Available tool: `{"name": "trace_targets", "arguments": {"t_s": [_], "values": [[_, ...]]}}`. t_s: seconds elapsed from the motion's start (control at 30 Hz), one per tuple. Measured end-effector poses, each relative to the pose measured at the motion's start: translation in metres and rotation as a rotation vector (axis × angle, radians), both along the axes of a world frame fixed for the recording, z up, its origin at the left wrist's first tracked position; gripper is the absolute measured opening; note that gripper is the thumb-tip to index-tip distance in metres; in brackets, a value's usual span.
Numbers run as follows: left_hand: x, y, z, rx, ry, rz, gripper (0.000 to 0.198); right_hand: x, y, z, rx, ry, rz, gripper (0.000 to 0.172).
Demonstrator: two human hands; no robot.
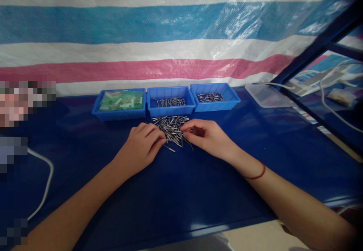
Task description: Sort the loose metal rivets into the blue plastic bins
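Note:
A loose pile of thin metal pins (170,128) lies on the blue table in front of the middle bin. My left hand (144,141) is at the pile's left edge, its fingers curled and the thumb pressed toward the index finger. One pin with a pale, thicker end (171,149) sticks out just below those fingertips; whether it is gripped I cannot tell. At the right edge of the pile is my right hand (211,137), thumb and index finger pinched together over the pins. Whatever is between them is too small to make out.
Three blue bins stand behind the pile: the left bin (121,115) has green bags of small parts, the middle bin (171,111) and right bin (219,106) contain metal pins. A clear plastic lid (266,95), a dark metal frame (314,50) and white cables (326,99) are at right.

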State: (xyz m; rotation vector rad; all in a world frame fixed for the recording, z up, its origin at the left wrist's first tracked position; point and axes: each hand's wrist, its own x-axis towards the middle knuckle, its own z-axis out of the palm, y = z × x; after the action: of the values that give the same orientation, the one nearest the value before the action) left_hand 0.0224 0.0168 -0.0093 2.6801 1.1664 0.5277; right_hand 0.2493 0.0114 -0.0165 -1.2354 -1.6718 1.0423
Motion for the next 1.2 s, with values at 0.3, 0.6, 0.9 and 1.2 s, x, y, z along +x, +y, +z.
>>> {"name": "trace_targets", "arguments": {"t_s": [0.3, 0.6, 0.9, 1.2], "values": [[0.012, -0.012, 0.007, -0.182, -0.224, -0.030, 0.015, -0.013, -0.019, 0.007, 0.115, 0.025, 0.085, 0.011], [0.015, -0.015, 0.007, -0.193, -0.261, -0.053, 0.012, -0.014, -0.022, 0.010, 0.181, 0.048, 0.079, 0.008], [0.016, -0.018, 0.003, -0.166, -0.350, -0.010, 0.009, -0.015, -0.025, 0.010, 0.254, 0.007, 0.092, 0.009], [0.015, -0.018, 0.006, -0.102, -0.433, 0.051, 0.006, -0.013, -0.021, 0.008, 0.240, -0.042, 0.077, 0.012]]}}
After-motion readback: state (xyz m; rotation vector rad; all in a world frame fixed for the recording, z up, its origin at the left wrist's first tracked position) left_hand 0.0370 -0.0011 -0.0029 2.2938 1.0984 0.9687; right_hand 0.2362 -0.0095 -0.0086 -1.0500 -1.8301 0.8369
